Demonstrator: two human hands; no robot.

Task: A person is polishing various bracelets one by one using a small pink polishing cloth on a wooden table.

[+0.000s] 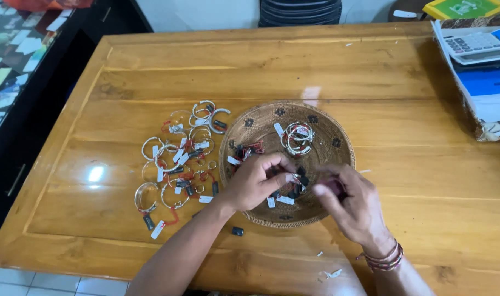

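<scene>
both hands work over a shallow round woven basket that sits in the middle of a glossy wooden table. the left hand reaches in from the near edge, its fingers curled, thumb and forefinger pinched on a small silver bracelet with a white tag just above the basket's near half. the right hand is right beside it, fingers bent and close together near the same piece; it is blurred, so whether it grips anything cannot be told. string bracelets circle the right wrist.

inside the basket, toward the far side, lies a bundle of silver bangles tied with red thread and tagged in white. a few dark tags and red threads rest at the basket's left inner wall.

just left of the basket, on the bare table, a loose spread of silver bangles and rings with white tags, red strings and small black tags lies scattered. a single small black tag lies on the table near the left forearm. small white paper scraps lie near the table's front edge.

at the far right corner sit a calculator and a blue folder.
</scene>
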